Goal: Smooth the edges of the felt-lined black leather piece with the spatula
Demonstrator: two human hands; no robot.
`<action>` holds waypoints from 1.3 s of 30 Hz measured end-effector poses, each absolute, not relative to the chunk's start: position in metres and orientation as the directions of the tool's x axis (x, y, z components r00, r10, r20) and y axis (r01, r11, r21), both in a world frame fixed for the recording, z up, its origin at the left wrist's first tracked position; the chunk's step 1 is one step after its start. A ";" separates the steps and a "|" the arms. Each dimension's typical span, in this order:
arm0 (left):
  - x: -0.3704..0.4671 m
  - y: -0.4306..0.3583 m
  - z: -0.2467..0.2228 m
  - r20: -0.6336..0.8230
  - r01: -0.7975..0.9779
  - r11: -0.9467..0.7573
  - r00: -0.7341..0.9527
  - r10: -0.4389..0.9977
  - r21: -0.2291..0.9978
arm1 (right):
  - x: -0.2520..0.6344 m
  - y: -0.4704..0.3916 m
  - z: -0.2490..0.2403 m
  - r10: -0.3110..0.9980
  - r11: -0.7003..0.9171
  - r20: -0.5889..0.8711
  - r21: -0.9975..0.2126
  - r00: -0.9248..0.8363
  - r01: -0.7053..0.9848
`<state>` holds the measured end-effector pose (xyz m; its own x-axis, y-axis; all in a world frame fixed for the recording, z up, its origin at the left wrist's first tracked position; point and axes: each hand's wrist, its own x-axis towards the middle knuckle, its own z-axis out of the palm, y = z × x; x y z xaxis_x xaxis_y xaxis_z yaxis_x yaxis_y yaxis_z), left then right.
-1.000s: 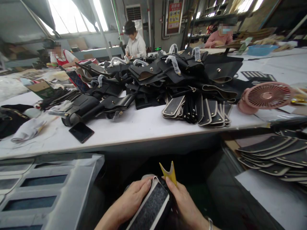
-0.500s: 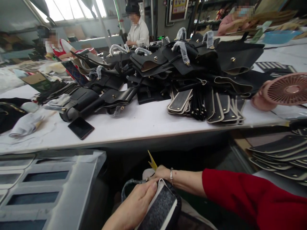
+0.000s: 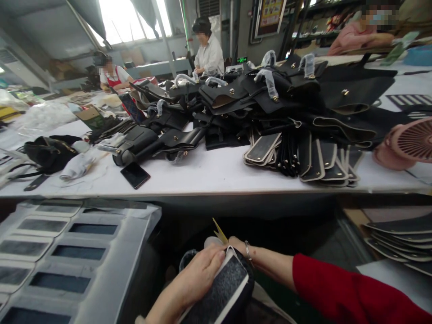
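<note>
My left hand (image 3: 199, 274) grips the top edge of a black felt-faced bag panel (image 3: 224, 292) with a white rim, held low in front of me. My right hand (image 3: 236, 245), in a red sleeve with a bracelet at the wrist, reaches across from the right behind the panel's top. Its fingers are mostly hidden by the panel. A yellow forked tool (image 3: 220, 231) sticks up from that hand, just above the panel.
A white table (image 3: 216, 175) carries a heap of black bags (image 3: 270, 94), fanned black panels (image 3: 313, 159), a phone (image 3: 135, 174) and a pink fan (image 3: 405, 144). Panels lie on a sheet (image 3: 60, 252) at my left and in a stack (image 3: 398, 234) at my right. Three people sit at the back.
My right hand has swung leftward behind the panel, bringing the red sleeve into view, and the yellow tool went with it. The view has shifted a little to the left.
</note>
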<state>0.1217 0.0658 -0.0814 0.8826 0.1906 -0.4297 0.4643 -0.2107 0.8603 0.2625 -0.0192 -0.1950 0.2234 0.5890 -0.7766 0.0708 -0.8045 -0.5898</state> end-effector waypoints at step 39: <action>0.119 0.057 -0.077 -0.481 0.598 -0.230 0.775 0.409 0.768 | 0.341 0.018 -0.067 0.866 0.405 -0.227 -0.205 -0.446 0.891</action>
<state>0.1187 0.0570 -0.0769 0.7754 0.4095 -0.4808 0.5977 -0.2300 0.7680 0.3409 0.0182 -0.0674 -0.4461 0.8658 -0.2266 0.8908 0.4053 -0.2053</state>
